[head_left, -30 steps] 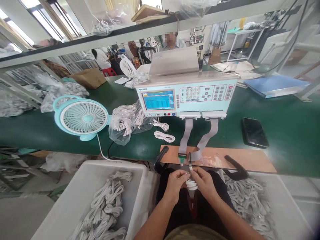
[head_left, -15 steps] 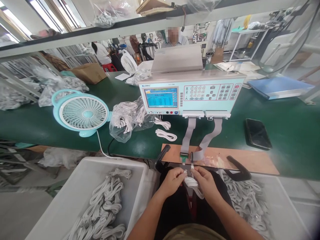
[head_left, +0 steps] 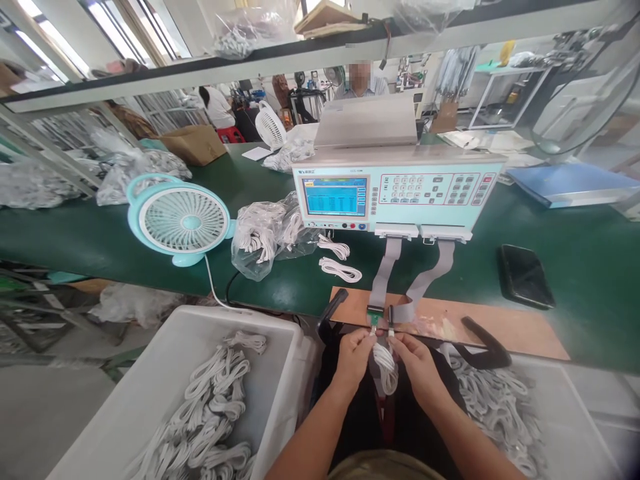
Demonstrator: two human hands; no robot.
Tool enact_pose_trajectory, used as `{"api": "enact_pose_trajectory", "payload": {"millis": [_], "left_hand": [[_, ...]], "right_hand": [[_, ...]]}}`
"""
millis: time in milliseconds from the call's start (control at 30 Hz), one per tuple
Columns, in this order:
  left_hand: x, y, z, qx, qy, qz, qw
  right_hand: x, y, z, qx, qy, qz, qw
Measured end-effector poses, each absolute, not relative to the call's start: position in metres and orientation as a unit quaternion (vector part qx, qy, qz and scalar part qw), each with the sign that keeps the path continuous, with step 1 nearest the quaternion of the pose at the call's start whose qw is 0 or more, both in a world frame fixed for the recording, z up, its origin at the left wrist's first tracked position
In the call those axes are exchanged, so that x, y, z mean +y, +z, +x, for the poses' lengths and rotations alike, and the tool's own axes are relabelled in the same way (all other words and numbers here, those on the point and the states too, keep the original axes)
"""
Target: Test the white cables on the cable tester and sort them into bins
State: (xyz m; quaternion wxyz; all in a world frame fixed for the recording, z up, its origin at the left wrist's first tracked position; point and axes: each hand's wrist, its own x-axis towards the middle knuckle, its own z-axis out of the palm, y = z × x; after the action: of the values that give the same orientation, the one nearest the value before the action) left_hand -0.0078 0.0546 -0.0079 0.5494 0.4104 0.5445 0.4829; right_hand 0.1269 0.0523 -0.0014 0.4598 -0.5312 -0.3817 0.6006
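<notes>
White cable bundle (head_left: 387, 375) is hanging between left hand (head_left: 355, 353) and right hand (head_left: 414, 360), off desk (head_left: 467, 283) edge.
Left grip is pinching one end just below green board (head_left: 375, 319), contact unclear; right grip, the other, by black connector (head_left: 391, 314). Long axis is running away from desk, hands equally near; tester (head_left: 430, 212) is standing beyond.

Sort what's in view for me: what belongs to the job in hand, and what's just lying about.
Apparently part of the job:
- held white cable coil
- grey ribbon cables
- instrument with blue screen

Seemingly just lying about:
- black phone
- blue folder
- cardboard box
</notes>
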Motion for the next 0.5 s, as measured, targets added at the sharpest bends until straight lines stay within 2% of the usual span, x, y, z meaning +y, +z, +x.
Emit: {"api": "enact_pose_trajectory", "payload": {"millis": [200, 400, 500], "left_hand": [[0.054, -0.006, -0.005, 0.543, 0.493, 0.423, 0.532], [0.054, -0.012, 0.004, 0.530, 0.518, 0.328, 0.586], [0.055, -0.015, 0.012, 0.540, 0.524, 0.318, 0.577]], "right_hand": [[0.052, 0.003, 0.126, -0.368, 0.619, -0.521, 0.459], [0.053, -0.009, 0.128, -0.379, 0.608, -0.523, 0.462], [0.053, -0.008, 0.130, -0.379, 0.620, -0.514, 0.456]]}}
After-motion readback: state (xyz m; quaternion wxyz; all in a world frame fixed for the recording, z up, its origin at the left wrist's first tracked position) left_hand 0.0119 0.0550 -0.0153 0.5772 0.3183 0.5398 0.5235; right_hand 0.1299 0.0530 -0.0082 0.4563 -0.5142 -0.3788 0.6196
